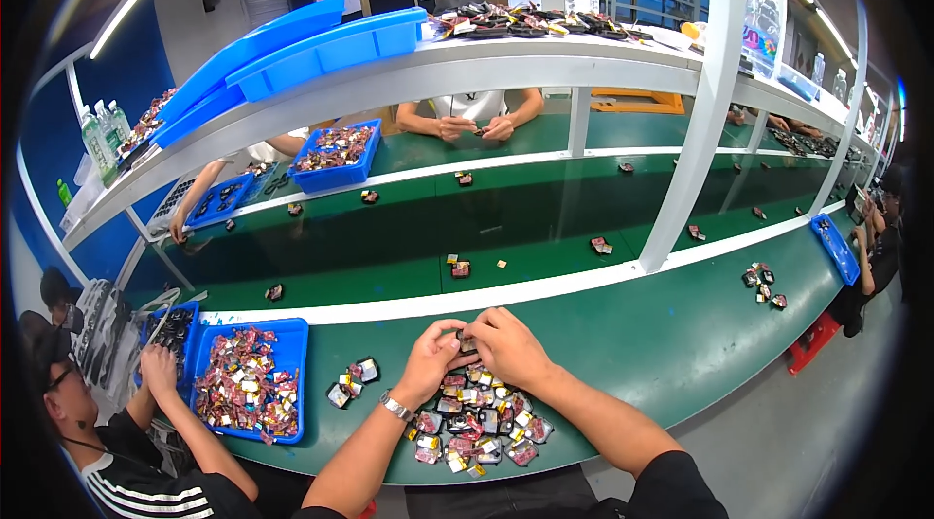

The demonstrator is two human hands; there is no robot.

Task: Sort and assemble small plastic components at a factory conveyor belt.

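Note:
Above the green bench my left hand (431, 360), a metal watch on its wrist, and my right hand (508, 350) come together. Between their fingertips they pinch a small dark electronic unit (468, 342), mostly covered by the fingers. Right below, close to the bench's near edge, lies a pile of small units (479, 425) with black housings, silvery cells, red wires and yellow tabs. A few similar units (352, 382) sit apart, left of my left forearm.
A blue bin (305, 373) of small wired parts stands at left, beside a co-worker (165, 422) reaching into another blue bin. Past the white rail (370, 310), spaced units lie on a dark green belt (525, 217). A white post (696, 120) and overhead shelf (467, 59) stand ahead.

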